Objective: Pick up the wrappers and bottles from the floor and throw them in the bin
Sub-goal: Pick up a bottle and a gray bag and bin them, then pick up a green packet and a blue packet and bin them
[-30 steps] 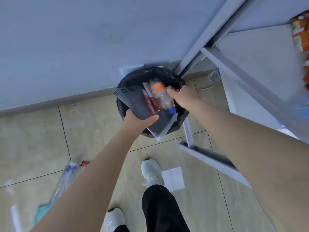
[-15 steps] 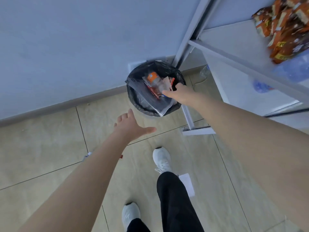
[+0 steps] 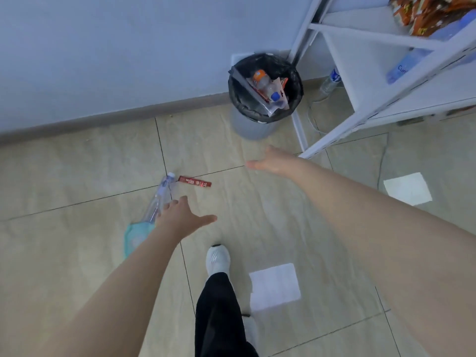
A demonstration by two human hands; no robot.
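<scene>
Two empty hands hang over the floor, both with a wide grip and holding nothing. The left hand [image 3: 181, 219] has its fingers spread and sits above a clear bottle [image 3: 157, 202] lying on the tiles, so that looks like its next pick. Just beside the bottle's cap lies a red wrapper [image 3: 195, 181], and at its base a teal wrapper [image 3: 135, 234], partly hidden by the forearm. The right hand [image 3: 274, 162] floats loose between these and the bin [image 3: 265, 95], which stands against the wall by a white shelf [image 3: 386, 73] and already holds a bottle and wrappers. Another bottle [image 3: 329, 83] lies under the shelf. Two white sheets [image 3: 274, 286] also lie on the floor.
</scene>
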